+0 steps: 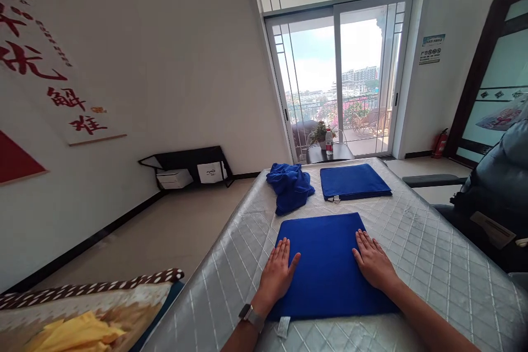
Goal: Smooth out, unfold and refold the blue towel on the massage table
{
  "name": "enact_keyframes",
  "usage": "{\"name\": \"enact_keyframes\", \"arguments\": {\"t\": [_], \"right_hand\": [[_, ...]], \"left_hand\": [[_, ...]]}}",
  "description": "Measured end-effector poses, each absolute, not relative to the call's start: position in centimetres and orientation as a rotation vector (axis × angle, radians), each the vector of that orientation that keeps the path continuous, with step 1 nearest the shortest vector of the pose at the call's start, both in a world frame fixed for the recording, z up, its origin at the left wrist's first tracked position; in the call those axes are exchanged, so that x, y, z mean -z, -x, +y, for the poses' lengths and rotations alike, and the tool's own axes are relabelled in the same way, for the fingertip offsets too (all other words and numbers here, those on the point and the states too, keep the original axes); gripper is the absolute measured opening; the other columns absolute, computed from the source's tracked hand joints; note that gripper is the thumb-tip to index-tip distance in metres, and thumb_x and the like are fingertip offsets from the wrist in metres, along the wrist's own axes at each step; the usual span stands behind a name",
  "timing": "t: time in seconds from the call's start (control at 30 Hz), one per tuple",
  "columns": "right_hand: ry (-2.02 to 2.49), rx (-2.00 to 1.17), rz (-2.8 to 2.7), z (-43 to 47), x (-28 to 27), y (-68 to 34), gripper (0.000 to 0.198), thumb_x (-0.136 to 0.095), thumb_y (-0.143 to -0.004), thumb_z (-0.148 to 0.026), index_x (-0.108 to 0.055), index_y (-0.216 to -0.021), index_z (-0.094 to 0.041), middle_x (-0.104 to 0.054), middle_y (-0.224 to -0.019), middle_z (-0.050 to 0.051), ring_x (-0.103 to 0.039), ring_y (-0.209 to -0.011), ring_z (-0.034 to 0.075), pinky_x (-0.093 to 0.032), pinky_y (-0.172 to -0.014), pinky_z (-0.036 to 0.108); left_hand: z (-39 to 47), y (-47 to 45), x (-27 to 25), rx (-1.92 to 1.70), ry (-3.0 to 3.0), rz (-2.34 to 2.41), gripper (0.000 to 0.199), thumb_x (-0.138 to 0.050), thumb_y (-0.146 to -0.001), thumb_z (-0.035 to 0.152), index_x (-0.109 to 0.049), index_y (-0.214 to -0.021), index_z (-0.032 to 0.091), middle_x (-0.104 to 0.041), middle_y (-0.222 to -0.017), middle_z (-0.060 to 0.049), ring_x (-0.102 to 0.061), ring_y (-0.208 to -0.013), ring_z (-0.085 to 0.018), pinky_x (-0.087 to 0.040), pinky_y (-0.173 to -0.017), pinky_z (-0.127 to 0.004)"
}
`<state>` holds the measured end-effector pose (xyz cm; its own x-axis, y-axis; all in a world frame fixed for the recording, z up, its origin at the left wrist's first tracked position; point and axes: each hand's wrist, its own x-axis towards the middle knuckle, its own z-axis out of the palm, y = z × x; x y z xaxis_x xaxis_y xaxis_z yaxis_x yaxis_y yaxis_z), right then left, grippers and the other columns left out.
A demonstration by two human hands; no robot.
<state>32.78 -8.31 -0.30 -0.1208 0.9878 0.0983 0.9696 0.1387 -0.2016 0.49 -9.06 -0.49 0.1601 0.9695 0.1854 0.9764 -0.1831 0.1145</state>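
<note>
A flat blue fabric piece (324, 269), roughly square and smooth, lies in front of me on a silver quilted surface (218, 280). My left hand (277, 272) rests flat along its left edge, fingers stretched out and thumb apart. Along the right edge, my right hand (373, 258) lies flat too, with its fingers extended. Neither hand grips anything. A white label (284, 326) sticks out at the near left corner. Farther back on the right lies a neat stack of folded blue fabric (355, 180). To its left is a crumpled blue cloth (290, 187).
Beyond the far edge, a small dark table (344, 152) holds a water bottle (329, 142) and a potted plant (319, 132), before sliding glass doors. A dark padded chair (499, 192) stands at right. A bed with yellow cloth (78, 333) is at lower left.
</note>
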Motion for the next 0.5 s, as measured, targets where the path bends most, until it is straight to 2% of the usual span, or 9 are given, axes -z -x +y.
{"name": "enact_keyframes", "arguments": {"t": [0.33, 0.5], "right_hand": [[1.881, 0.043, -2.267, -9.4, -0.7, -32.5, 0.064, -0.019, -0.1, -0.042, -0.028, -0.152, -0.007, -0.024, -0.16, 0.012, -0.014, -0.149, 0.021, -0.012, -0.121, 0.044], [1.853, 0.027, -2.289, -12.5, -0.5, -33.0, 0.066, -0.016, -0.1, -0.05, -0.028, -0.153, -0.011, -0.024, -0.16, 0.009, -0.016, -0.149, 0.021, -0.016, -0.121, 0.043]], "left_hand": [[-9.1, -0.5, 0.3, 0.319, 2.383, -1.974, 0.082, -0.009, -0.098, 0.064, -0.03, -0.152, 0.006, -0.029, -0.158, -0.014, -0.025, -0.147, -0.024, -0.024, -0.121, -0.042], [-9.2, -0.6, 0.3, 0.324, 2.381, -1.969, 0.081, -0.01, -0.098, 0.064, -0.03, -0.152, 0.006, -0.029, -0.158, -0.014, -0.026, -0.147, -0.025, -0.026, -0.12, -0.044]]}}
